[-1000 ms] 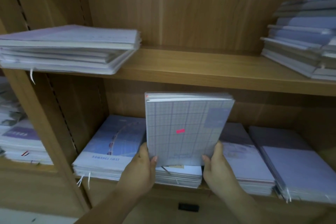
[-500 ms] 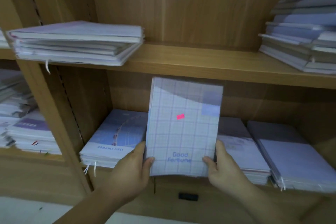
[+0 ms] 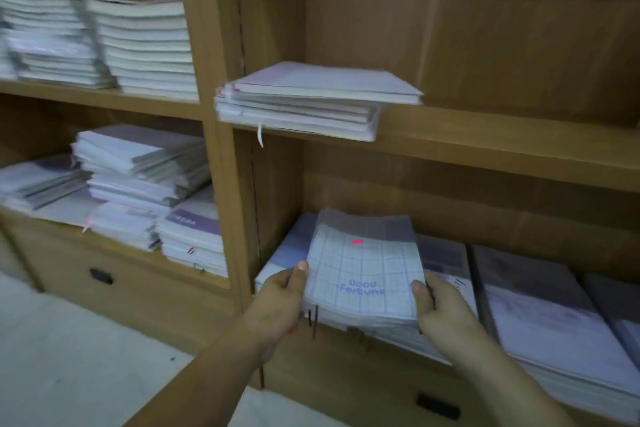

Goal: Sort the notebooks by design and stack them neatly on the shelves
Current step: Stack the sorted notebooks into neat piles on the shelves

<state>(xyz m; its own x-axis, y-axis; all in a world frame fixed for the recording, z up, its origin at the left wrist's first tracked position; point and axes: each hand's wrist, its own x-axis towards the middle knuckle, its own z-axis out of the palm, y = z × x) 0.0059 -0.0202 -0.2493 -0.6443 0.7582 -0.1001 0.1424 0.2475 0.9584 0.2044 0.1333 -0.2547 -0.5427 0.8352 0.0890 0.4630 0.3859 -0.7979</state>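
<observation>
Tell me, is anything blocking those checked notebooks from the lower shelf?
Yes. The left hand and right hand hold the checked notebooks over stacks already lying there: a blue stack at their left, a grey stack at their right. No free spot shows beneath, so they could only land on top.

Wood-grain shelves – matt, paper notebks, glossy covers

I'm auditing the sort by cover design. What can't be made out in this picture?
Head view:
- Covers beneath the top Good Fortune notebook: hidden by it.
- Upper-left stacks: designs blurred by motion.
- Rightmost stack: cut off by the frame edge.
</observation>
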